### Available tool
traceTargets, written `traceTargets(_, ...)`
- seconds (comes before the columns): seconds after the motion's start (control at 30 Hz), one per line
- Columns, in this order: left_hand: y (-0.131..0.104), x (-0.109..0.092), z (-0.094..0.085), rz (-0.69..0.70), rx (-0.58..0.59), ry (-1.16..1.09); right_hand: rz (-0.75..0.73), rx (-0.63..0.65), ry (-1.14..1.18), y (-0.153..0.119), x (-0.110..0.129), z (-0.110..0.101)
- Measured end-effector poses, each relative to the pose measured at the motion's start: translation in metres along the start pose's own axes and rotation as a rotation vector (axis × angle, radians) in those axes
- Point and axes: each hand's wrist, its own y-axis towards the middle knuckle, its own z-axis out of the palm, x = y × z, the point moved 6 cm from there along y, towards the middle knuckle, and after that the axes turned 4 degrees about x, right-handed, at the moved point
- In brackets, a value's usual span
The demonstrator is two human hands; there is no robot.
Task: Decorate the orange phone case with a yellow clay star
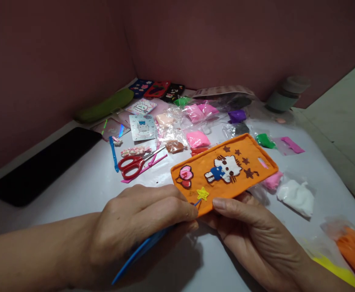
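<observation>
My left hand [147, 215] is closed on a thin blue tool [143, 247], whose tip touches the orange panel beside a yellow star [202, 194]. My right hand [256, 231] grips the lower edge of the orange panel [189, 160], thumb in front and fingers behind. The panel is tilted above the table. It bears a white cat figure [232, 168] in blue clothes, pink and red balloons [186, 174] at the left and several brown stars [249, 173] at the right. A slot shows near its right end.
Red-handled scissors [131, 166], a blue stick tool [114, 154] and a black slab [46, 162] lie left on the white table [95, 223]. Bagged clay, including white [295, 196] and orange [353, 247], lies behind and right. A green vegetable [107, 106] and jar [283, 95] stand near the wall.
</observation>
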Motion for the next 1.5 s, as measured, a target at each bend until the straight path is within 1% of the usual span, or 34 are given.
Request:
traceTargets(0.07, -0.0005, 0.0011, 0.0019, -0.005, 0.009, 0.013, 0.000, 0.014, 0.006, -0.0006, -0.0003, 0.0006)
traceTargets(0.33, -0.0017, -0.0004, -0.0004, 0.002, -0.011, 0.047, 0.005, 0.020, 0.000, -0.0023, 0.0009, -0.0003)
traceTargets(0.4, 0.0002, -0.0011, -0.0025, -0.007, -0.002, 0.055, -0.002, 0.002, -0.011, -0.0011, 0.0015, -0.0009)
traceTargets(0.53, 0.0052, -0.0049, -0.0037, -0.018, 0.070, 0.113, 0.005, -0.028, -0.032, 0.0013, 0.0004, -0.0026)
traceTargets(0.6, 0.0049, -0.0058, -0.0046, -0.032, 0.056, 0.127, 0.008, -0.019, -0.028, 0.0022, -0.0008, -0.0026)
traceTargets(0.63, 0.0038, -0.0052, -0.0057, -0.049, 0.028, 0.124, 0.007, -0.014, -0.022, 0.0024, -0.0013, -0.0027)
traceTargets(0.7, 0.0010, -0.0035, -0.0048, -0.068, 0.009, 0.113, -0.002, -0.013, -0.008, 0.0024, -0.0016, -0.0030)
traceTargets(0.87, -0.0024, 0.0003, -0.0004, -0.053, 0.035, 0.085, 0.003, -0.006, 0.001, 0.0008, -0.0010, -0.0020)
traceTargets(1.07, -0.0001, 0.0001, -0.0021, -0.058, 0.021, 0.101, 0.004, 0.002, 0.006, -0.0002, 0.0003, -0.0021)
traceTargets(1.17, 0.0029, -0.0028, -0.0026, -0.050, 0.047, 0.123, 0.005, -0.022, -0.003, -0.0010, 0.0000, -0.0038)
traceTargets(1.27, 0.0044, -0.0037, -0.0039, -0.052, 0.043, 0.113, 0.011, -0.045, -0.017, -0.0007, -0.0006, -0.0048)
traceTargets(1.37, 0.0033, -0.0030, -0.0042, -0.049, 0.022, 0.054, 0.012, -0.030, -0.010, 0.0006, -0.0006, -0.0033)
traceTargets(1.5, 0.0000, -0.0009, -0.0014, -0.047, 0.047, 0.058, 0.008, -0.002, 0.005, 0.0008, -0.0001, -0.0011)
